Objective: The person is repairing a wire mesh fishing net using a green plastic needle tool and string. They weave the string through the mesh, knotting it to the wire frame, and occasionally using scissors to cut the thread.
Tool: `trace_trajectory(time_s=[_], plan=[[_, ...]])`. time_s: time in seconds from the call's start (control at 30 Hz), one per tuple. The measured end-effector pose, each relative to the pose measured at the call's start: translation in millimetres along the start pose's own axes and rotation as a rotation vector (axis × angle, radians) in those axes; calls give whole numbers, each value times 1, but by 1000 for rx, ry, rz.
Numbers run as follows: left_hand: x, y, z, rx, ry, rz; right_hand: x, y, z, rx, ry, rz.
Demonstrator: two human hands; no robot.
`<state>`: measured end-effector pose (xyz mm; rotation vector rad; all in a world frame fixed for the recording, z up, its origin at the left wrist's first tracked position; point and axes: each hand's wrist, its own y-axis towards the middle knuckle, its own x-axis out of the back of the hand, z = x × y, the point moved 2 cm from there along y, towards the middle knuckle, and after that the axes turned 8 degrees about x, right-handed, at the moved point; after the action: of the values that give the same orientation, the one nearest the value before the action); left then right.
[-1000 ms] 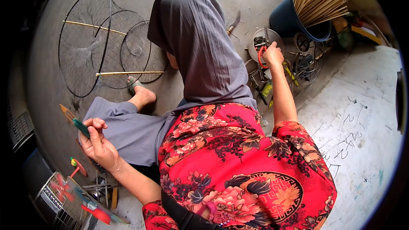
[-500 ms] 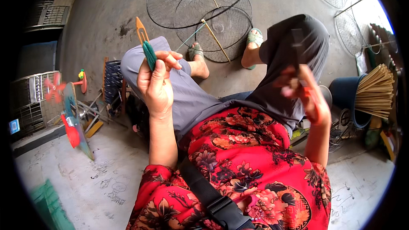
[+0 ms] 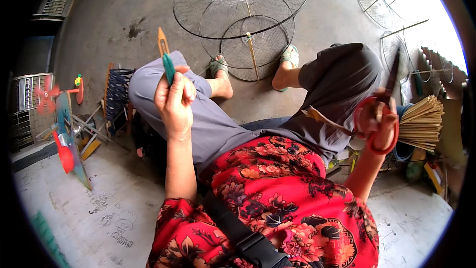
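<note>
The left hand pinches a netting needle loaded with green twine, its long axis running near to far, orange tip pointing far and slightly left. The right hand grips red-handled scissors, blades far and slightly right (a blurred slender tool juts left there, kind unclear). The step looks like tool handling; any next move seems to call for careful points. Farther off lies a hooped net.
</note>
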<state>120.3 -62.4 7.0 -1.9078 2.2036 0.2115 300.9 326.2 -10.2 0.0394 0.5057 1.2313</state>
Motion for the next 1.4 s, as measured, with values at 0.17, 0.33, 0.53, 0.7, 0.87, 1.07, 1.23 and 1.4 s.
trace_trajectory(time_s=[0.17,0.33,0.53,0.7,0.87,1.07,1.23,1.4], plan=[[-35,-6,60,442,-16,110,178,-127,-83,-180,-956,-774],[-42,-20,76,499,149,322,197,-168,-126,-1175,-1716,-116],[-64,-32,79,308,189,387,-29,4,-12,181,-1213,-152],[-82,-50,64,-549,882,369,-174,45,-62,-90,-466,626],[-21,-43,8,15,173,200,-150,44,-92,69,-806,871],[0,-43,15,235,-393,80,-154,73,-45,-591,-626,1304],[15,-46,56,658,245,194,-144,160,-34,729,-1397,201],[22,-45,100,659,466,378,-162,162,-130,508,-1482,918]])
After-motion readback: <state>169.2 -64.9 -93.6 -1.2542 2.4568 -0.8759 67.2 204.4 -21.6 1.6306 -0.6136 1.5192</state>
